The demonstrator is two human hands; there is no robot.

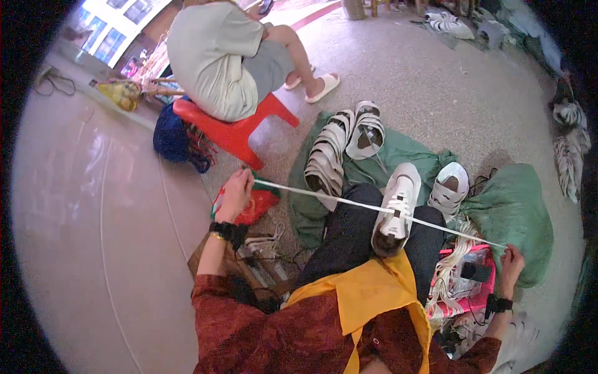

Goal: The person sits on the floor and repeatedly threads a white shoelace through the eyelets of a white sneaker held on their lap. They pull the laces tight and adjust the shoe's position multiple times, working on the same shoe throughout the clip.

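Note:
A white shoelace (324, 196) runs taut across my lap, pinched at one end by my left hand (237, 192) and at the other by my right hand (512, 265). Both hands are closed and spread wide apart. Between them, a white and grey sneaker (402, 187) rests on my thighs, toe pointing away. The lace crosses it near the tongue; whether it passes through an eyelet I cannot tell. Below my right hand stands a pink basket (491, 280) holding a bundle of white laces (455, 265). A red and green cloth bag (258, 206) lies near my left hand.
Ahead, stacked shoe uppers (330, 149) lie on a green sack (398, 153). Another sneaker (450, 187) stands by my right knee, beside a full green sack (517, 218). A person (212, 56) sits on a red stool (233, 134) at the far left.

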